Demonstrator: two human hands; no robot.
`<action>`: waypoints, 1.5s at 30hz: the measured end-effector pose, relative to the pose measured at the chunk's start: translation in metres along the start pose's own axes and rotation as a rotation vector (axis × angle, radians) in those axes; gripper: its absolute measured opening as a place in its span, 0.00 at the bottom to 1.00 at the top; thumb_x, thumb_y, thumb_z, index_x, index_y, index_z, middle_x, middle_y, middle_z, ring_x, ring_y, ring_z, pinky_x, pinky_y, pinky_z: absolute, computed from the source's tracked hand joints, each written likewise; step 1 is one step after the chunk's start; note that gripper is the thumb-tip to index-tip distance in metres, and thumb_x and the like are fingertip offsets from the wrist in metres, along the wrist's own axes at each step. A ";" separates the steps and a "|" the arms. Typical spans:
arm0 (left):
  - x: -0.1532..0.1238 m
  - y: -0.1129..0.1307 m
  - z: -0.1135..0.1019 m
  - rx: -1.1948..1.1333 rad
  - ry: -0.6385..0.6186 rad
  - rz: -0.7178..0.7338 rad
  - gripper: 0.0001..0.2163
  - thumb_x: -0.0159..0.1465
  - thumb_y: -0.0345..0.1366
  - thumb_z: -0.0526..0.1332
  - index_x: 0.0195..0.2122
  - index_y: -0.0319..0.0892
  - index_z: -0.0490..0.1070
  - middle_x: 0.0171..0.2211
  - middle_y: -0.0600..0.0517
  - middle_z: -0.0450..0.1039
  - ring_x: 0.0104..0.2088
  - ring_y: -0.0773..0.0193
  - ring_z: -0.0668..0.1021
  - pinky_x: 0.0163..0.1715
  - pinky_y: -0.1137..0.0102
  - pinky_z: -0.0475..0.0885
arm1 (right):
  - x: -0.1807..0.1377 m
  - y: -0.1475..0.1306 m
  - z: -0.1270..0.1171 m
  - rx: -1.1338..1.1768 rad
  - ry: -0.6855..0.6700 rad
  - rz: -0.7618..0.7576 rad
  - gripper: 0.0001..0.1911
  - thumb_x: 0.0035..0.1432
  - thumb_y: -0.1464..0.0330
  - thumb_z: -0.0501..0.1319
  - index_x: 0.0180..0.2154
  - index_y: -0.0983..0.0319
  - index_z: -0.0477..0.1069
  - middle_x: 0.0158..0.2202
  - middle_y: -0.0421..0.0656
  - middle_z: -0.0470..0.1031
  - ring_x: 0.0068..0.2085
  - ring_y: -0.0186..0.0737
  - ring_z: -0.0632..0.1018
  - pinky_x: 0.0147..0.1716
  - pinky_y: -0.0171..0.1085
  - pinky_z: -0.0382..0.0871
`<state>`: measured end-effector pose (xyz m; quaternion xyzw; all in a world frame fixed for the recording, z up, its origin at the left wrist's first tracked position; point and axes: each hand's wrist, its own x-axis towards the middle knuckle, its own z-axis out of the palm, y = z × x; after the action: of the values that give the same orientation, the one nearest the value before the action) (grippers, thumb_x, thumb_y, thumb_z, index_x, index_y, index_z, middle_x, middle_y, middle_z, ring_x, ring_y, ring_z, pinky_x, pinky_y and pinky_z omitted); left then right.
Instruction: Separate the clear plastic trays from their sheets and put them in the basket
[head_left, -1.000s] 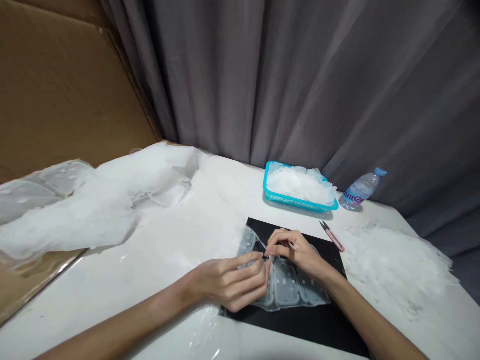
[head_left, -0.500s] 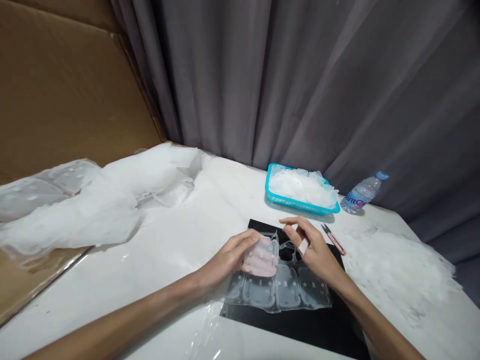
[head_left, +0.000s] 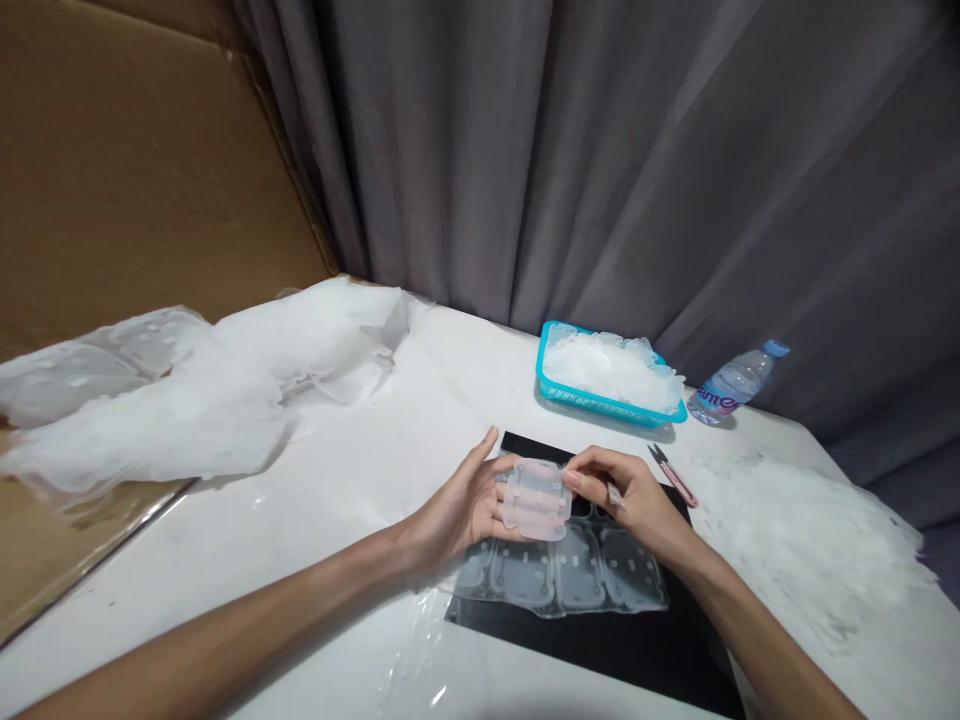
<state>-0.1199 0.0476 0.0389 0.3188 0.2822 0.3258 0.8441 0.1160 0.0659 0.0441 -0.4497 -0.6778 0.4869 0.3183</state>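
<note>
My left hand [head_left: 469, 505] holds a small translucent silicone piece [head_left: 535, 498] flat on its fingers, just above a black mat [head_left: 637, 650]. My right hand [head_left: 630, 495] pinches the right edge of that piece with thumb and forefinger. A thin pale object sticks out between my right fingers; I cannot make out what it is. Below both hands a translucent sheet of joined moulded pieces [head_left: 570, 580] lies on the mat.
A turquoise basket [head_left: 559, 395] heaped with white pieces stands behind the mat, a water bottle [head_left: 735, 382] on its side to the right. Pink-handled snips [head_left: 673, 473] lie by the mat. White scraps [head_left: 802, 530] cover the right, translucent sheets [head_left: 172, 400] the left, cardboard [head_left: 127, 170] behind.
One piece has come away from the sheet. My left hand lifted it and turned palm up; my right hand moved up, then came back to grip its right edge.
</note>
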 end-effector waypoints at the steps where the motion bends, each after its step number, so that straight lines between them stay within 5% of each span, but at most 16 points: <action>1: 0.000 0.000 -0.001 -0.007 -0.001 0.001 0.36 0.72 0.62 0.45 0.59 0.34 0.70 0.48 0.33 0.81 0.50 0.44 0.83 0.56 0.50 0.73 | 0.001 0.001 0.000 0.010 0.000 0.003 0.15 0.63 0.55 0.66 0.35 0.61 0.77 0.29 0.39 0.70 0.30 0.35 0.67 0.31 0.36 0.58; 21: 0.002 0.002 0.000 -0.035 -0.014 -0.032 0.38 0.70 0.65 0.46 0.61 0.33 0.68 0.51 0.32 0.80 0.53 0.44 0.82 0.58 0.50 0.70 | 0.001 -0.001 -0.005 0.103 -0.059 0.011 0.17 0.63 0.53 0.65 0.37 0.61 0.77 0.32 0.42 0.76 0.36 0.40 0.75 0.39 0.38 0.68; 32: 0.004 -0.003 -0.002 0.086 -0.043 0.009 0.28 0.73 0.55 0.51 0.55 0.34 0.73 0.51 0.34 0.80 0.52 0.45 0.82 0.58 0.50 0.71 | 0.001 -0.003 -0.004 0.078 -0.055 -0.031 0.16 0.64 0.55 0.65 0.38 0.61 0.77 0.33 0.42 0.76 0.35 0.39 0.75 0.38 0.37 0.68; 37: -0.002 -0.001 -0.009 0.542 -0.021 0.184 0.21 0.72 0.49 0.59 0.58 0.40 0.69 0.51 0.39 0.79 0.53 0.48 0.80 0.57 0.53 0.71 | 0.004 -0.009 -0.021 -0.086 0.056 -0.095 0.16 0.64 0.54 0.64 0.37 0.61 0.78 0.31 0.41 0.76 0.32 0.38 0.73 0.32 0.36 0.66; 41: -0.012 0.012 -0.024 1.137 0.025 0.343 0.25 0.70 0.46 0.63 0.67 0.50 0.62 0.60 0.42 0.72 0.60 0.47 0.73 0.61 0.53 0.65 | 0.034 -0.019 -0.073 -0.264 0.333 -0.245 0.16 0.63 0.54 0.65 0.35 0.60 0.77 0.34 0.43 0.78 0.35 0.41 0.75 0.36 0.39 0.68; 45: -0.014 0.024 -0.040 1.356 -0.034 0.381 0.27 0.68 0.47 0.65 0.66 0.49 0.64 0.63 0.41 0.68 0.60 0.44 0.72 0.60 0.54 0.67 | 0.080 -0.017 -0.125 -0.457 0.543 -0.217 0.17 0.62 0.53 0.61 0.33 0.61 0.74 0.33 0.46 0.78 0.38 0.45 0.77 0.41 0.42 0.69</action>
<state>-0.1649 0.0657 0.0343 0.8237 0.3491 0.2153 0.3915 0.1882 0.1845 0.1004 -0.5475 -0.7034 0.1494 0.4279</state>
